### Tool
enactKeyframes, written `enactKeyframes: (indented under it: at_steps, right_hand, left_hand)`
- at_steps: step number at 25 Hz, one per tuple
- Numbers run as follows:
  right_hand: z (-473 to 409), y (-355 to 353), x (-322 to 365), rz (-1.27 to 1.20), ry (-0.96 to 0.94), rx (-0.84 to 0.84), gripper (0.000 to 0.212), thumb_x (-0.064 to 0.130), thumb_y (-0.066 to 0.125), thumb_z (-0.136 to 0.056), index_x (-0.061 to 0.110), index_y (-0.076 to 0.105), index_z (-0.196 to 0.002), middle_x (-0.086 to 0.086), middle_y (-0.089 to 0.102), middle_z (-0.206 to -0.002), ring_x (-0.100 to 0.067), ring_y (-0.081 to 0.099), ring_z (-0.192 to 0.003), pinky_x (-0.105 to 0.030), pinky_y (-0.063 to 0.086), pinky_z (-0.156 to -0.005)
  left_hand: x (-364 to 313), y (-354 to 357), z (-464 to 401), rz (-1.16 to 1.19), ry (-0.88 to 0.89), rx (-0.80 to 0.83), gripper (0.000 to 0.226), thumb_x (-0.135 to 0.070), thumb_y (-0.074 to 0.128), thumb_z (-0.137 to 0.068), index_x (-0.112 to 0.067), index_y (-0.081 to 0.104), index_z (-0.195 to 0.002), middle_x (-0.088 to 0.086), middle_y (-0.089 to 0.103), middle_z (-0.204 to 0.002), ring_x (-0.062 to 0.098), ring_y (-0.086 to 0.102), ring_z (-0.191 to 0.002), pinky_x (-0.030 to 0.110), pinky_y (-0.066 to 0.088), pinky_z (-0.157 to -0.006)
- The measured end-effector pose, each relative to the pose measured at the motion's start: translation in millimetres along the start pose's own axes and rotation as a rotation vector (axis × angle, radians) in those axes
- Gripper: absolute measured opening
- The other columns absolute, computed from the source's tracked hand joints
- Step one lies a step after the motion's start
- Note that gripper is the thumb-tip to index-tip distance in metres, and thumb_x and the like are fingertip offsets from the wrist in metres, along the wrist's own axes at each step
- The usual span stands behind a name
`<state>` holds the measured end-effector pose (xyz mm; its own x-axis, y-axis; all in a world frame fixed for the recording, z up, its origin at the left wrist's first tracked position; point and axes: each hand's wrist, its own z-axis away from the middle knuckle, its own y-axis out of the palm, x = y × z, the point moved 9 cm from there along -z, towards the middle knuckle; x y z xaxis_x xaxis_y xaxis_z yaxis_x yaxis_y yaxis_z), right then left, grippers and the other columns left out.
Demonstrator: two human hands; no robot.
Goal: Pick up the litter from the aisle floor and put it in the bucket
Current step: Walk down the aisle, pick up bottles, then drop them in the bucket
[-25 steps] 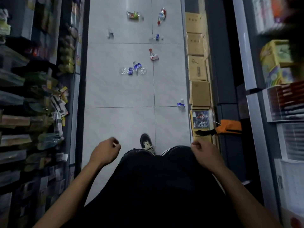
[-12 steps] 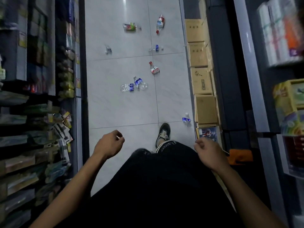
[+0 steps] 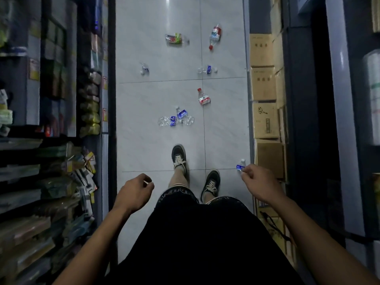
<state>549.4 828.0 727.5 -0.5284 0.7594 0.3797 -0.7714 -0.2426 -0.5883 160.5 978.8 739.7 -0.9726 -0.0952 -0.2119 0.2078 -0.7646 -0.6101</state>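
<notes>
**Aisle litter: approach stage, nothing yet collected**

Head view. The person stands in the aisle, both arms hanging forward. The left hand [image 3: 134, 193] has loosely curled fingers and holds nothing. The right hand [image 3: 260, 185] is likewise curled and appears empty; the small blue-label bottle [image 3: 240, 166] lies on the floor just past its knuckles, at 2 o'clock from the feet, beside the cardboard boxes [image 3: 267, 120].

At 12 o'clock lies a crushed bottle cluster [image 3: 176, 119]; a red-capped bottle [image 3: 203, 97] sits at 1 o'clock, with more bottles farther up the aisle. No bucket is in view.

Recommendation: take the nearest bottle first. Crouch rather than bend, and wrap the fingers round the bottle body, since thin empty plastic probably skids when nudged. Locate the bucket before gathering further.
</notes>
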Motion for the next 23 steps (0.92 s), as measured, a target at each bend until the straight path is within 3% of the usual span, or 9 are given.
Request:
enactKeyframes:
  at_steps: [3, 8, 13, 16, 18, 23]
  right_hand:
    - [-10.9, 4.3, -6.1, -0.003, 0.135, 0.014, 0.017, 0.034, 0.056, -0.096, 0.024, 0.068, -0.096, -0.003, 0.071, -0.097, -0.024, 0.064, -0.089, -0.041, 0.055, -0.082]
    - [-28.6, 34.3, -29.0, -0.068, 0.314, 0.105, 0.021, 0.036, 0.055, -0.100, 0.022, 0.068, -0.108, -0.002, 0.070, -0.106, -0.025, 0.063, -0.097, -0.041, 0.054, -0.087]
    - [-92.6, 96.5, -71.0, -0.176, 0.412, 0.157, 0.025, 0.038, 0.055, -0.100, 0.018, 0.067, -0.108, -0.008, 0.069, -0.112, -0.031, 0.062, -0.102, -0.042, 0.054, -0.088]
    - [-160.1, 159.3, -130.9, -0.300, 0.536, 0.154, 0.016, 0.036, 0.057, -0.097, 0.021, 0.064, -0.101, -0.010, 0.069, -0.111, -0.029, 0.061, -0.096, -0.038, 0.053, -0.081]
    - [-207.7, 205.7, -180.1, -0.347, 0.626, 0.137, 0.019, 0.032, 0.059, -0.096, 0.020, 0.063, -0.110, -0.011, 0.068, -0.118, -0.030, 0.061, -0.099, -0.034, 0.048, -0.078]
    - [-336.0, 312.6, -312.6, -0.315, 0.764, 0.068, 0.057, 0.030, 0.063, -0.095, 0.014, 0.045, -0.146, -0.014, 0.050, -0.148, -0.034, 0.051, -0.133, -0.041, 0.046, -0.102]
  left_hand:
    - [-37.0, -14.1, -52.4, -0.098, 0.100, 0.079, 0.025, -0.041, 0.049, -0.093, -0.031, 0.064, -0.110, -0.008, 0.072, -0.104, 0.022, 0.065, -0.096, 0.038, 0.053, -0.085]
    - [-98.5, -26.4, -135.1, -0.256, 0.201, 0.169, 0.026, -0.045, 0.046, -0.089, -0.033, 0.062, -0.105, -0.009, 0.073, -0.101, 0.022, 0.064, -0.092, 0.037, 0.054, -0.082]
    - [-165.9, 22.9, -205.7, -0.388, 0.308, 0.233, 0.043, -0.054, 0.040, -0.080, -0.027, 0.063, -0.105, 0.000, 0.073, -0.103, 0.028, 0.066, -0.093, 0.041, 0.055, -0.079]
    - [-182.2, 106.0, -269.1, -0.451, 0.350, 0.282, 0.034, -0.048, 0.045, -0.083, -0.026, 0.061, -0.105, 0.002, 0.073, -0.103, 0.030, 0.065, -0.091, 0.040, 0.054, -0.076]
    - [-177.1, 167.0, -311.0, -0.486, 0.359, 0.308, 0.026, -0.043, 0.052, -0.089, -0.027, 0.062, -0.107, 0.003, 0.072, -0.103, 0.030, 0.065, -0.090, 0.038, 0.051, -0.073]
    - [-171.2, 340.1, -415.8, -0.546, 0.517, 0.421, 0.026, -0.036, 0.057, -0.094, -0.018, 0.062, -0.112, 0.006, 0.071, -0.102, 0.031, 0.065, -0.089, 0.040, 0.053, -0.077]
